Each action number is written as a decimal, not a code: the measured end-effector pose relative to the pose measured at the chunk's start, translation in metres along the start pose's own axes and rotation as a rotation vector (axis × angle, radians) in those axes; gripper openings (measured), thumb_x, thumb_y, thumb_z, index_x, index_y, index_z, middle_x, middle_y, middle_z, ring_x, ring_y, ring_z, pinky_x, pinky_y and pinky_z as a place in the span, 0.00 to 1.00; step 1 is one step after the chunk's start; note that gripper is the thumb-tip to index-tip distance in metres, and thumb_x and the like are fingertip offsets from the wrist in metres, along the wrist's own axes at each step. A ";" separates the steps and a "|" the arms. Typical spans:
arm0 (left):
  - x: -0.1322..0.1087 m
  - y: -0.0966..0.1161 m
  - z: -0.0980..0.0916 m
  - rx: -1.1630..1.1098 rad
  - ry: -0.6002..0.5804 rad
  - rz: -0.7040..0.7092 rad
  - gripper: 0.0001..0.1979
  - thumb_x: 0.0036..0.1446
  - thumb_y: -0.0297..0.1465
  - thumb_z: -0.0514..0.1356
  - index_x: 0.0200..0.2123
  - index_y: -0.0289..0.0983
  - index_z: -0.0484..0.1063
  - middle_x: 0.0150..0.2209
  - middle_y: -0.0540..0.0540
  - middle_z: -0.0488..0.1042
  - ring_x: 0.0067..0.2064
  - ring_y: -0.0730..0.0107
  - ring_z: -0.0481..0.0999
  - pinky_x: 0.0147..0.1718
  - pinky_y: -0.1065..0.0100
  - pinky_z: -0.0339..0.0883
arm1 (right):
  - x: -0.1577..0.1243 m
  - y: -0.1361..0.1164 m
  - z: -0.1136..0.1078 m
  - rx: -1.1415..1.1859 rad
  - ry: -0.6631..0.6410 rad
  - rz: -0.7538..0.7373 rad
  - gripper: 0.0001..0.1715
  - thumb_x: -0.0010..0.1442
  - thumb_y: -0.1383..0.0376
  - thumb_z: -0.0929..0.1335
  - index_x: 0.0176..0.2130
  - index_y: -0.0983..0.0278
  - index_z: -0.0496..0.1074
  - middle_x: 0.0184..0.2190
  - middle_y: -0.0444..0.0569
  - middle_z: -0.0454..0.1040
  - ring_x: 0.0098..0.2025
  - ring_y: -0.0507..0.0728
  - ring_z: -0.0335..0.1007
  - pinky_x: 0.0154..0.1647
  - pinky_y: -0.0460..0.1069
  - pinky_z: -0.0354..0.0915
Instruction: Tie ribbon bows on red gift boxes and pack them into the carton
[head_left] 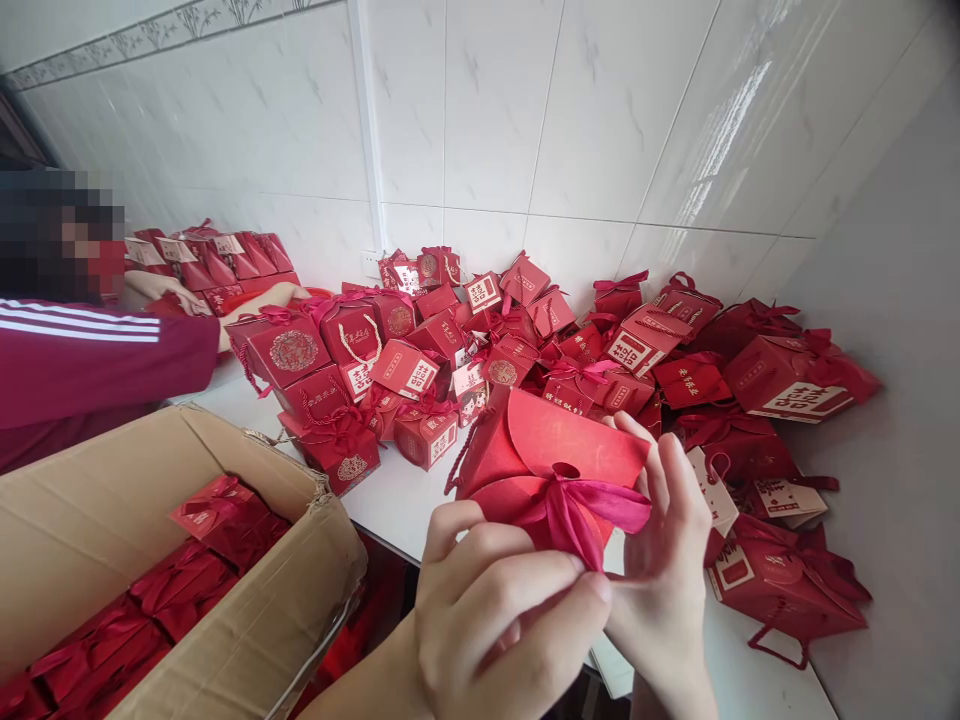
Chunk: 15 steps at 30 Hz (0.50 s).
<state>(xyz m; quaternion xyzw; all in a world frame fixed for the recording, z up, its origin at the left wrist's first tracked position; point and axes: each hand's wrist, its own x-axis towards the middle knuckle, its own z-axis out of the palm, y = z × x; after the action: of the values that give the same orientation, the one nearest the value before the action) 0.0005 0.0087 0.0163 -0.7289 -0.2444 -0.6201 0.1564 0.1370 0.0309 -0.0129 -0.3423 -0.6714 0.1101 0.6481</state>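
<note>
A red paper gift box [540, 430] with overlapping rounded flaps is held up in front of me, over the white table. A dark-red satin ribbon [574, 515] is tied in a bow on its near side, just below a small round hole. My left hand [502, 615] is closed, its thumb and fingertips pinching the ribbon's lower end. My right hand [667, 560] grips the box from the right, fingers behind its edge and thumb near the ribbon. A twisted cord handle [459, 458] shows at the box's left side. The box's underside is hidden by my hands.
Piled red gift boxes [416, 375] cover the table [401, 500] along the tiled wall [495, 120]. An open cardboard carton [255, 600] at lower left holds several red boxes. A co-worker's maroon sleeve [112, 350] reaches in from the left, hands by stacked boxes [225, 260].
</note>
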 end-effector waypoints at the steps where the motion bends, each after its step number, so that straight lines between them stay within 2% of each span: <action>1: 0.000 0.000 0.001 -0.002 0.006 -0.003 0.08 0.52 0.18 0.59 0.34 0.33 0.73 0.31 0.50 0.76 0.32 0.75 0.74 0.35 0.66 0.65 | 0.000 0.000 0.000 0.008 0.004 -0.002 0.53 0.50 0.61 0.74 0.65 0.51 0.43 0.63 0.54 0.53 0.64 0.66 0.50 0.52 0.61 0.66; 15: 0.000 0.001 0.002 -0.015 -0.010 -0.007 0.09 0.51 0.17 0.59 0.34 0.33 0.73 0.31 0.50 0.76 0.32 0.75 0.74 0.35 0.65 0.65 | 0.000 0.002 -0.004 -0.017 -0.002 -0.002 0.55 0.49 0.61 0.74 0.65 0.50 0.43 0.63 0.54 0.53 0.64 0.67 0.51 0.52 0.63 0.66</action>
<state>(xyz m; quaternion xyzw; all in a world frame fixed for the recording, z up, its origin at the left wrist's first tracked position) 0.0027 0.0087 0.0157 -0.7323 -0.2433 -0.6187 0.1475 0.1415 0.0310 -0.0139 -0.3469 -0.6733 0.1042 0.6446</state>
